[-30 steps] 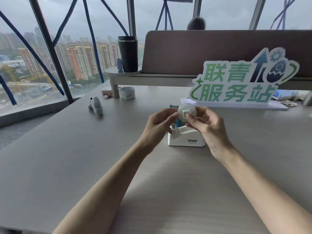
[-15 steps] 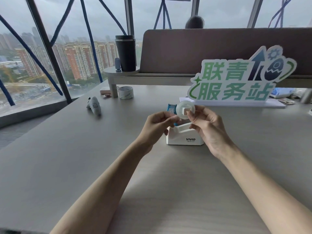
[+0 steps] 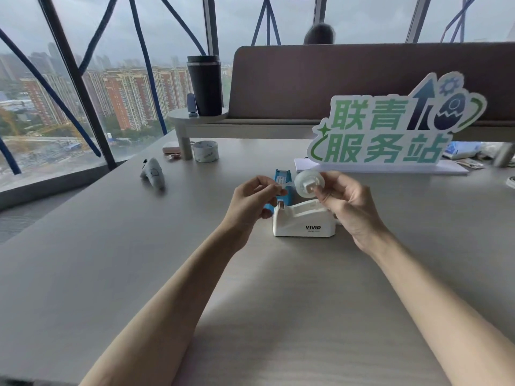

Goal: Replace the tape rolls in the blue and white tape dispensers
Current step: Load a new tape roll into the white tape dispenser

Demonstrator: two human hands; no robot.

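Note:
A white tape dispenser marked VIVID stands on the table with its cradle bare. Just behind it a blue tape dispenser is partly hidden by my hands. My right hand holds a clear tape roll on a white core above the white dispenser. My left hand pinches the loose end of the tape, drawn a short way to the left of the roll.
A larger tape roll sits at the back by a shelf leg. A grey hand-held device lies to the left. A green and white sign stands behind the dispensers. A black tumbler rests on the raised shelf.
My left hand has moved left away from the roll, drawing out a short strip of tape. The roll stays held in my right hand above the white dispenser.

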